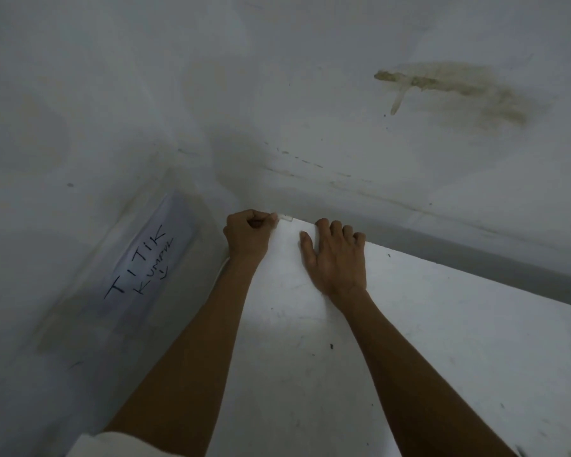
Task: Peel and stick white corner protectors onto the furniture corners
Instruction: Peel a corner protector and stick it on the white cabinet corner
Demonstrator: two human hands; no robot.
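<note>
A small white corner protector (pixel 285 218) sits at the far left corner of a white furniture top (pixel 409 341). My left hand (pixel 247 235) is beside that corner with its fingers curled, and its fingertips pinch the protector's left end. My right hand (pixel 335 255) lies flat on the top just right of the corner, fingers spread, with the fingertips reaching over the back edge. Most of the protector is hard to make out against the white surface.
A white wall (pixel 277 94) rises close behind the furniture, with a brownish stain (pixel 459 90) at the upper right. A handwritten paper sign (pixel 145 258) reading "TITIK KUMPUL" hangs on the wall surface at the left. A dark gap (pixel 475 265) runs between the furniture's back edge and the wall.
</note>
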